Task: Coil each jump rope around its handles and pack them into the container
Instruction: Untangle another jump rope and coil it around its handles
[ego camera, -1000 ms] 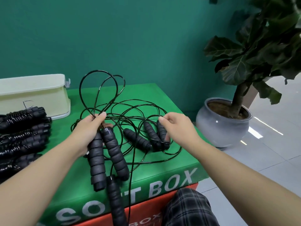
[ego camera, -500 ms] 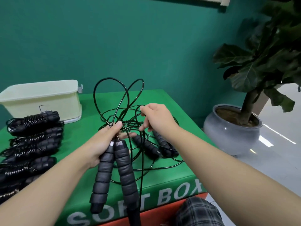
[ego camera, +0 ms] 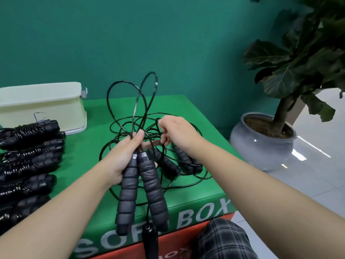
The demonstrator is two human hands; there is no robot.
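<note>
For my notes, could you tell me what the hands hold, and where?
Left hand grips two handles at their cord ends; right hand pinches the black cord.

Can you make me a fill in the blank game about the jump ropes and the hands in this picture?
1. The left hand grips two padded ____ side by side.
2. The right hand pinches a thin black ____.
3. The finished coiled ropes lie on the ____ side of the green box.
4. The cream container stands ____ the coiled ropes.

Missing words: handles; cord; left; behind
</note>
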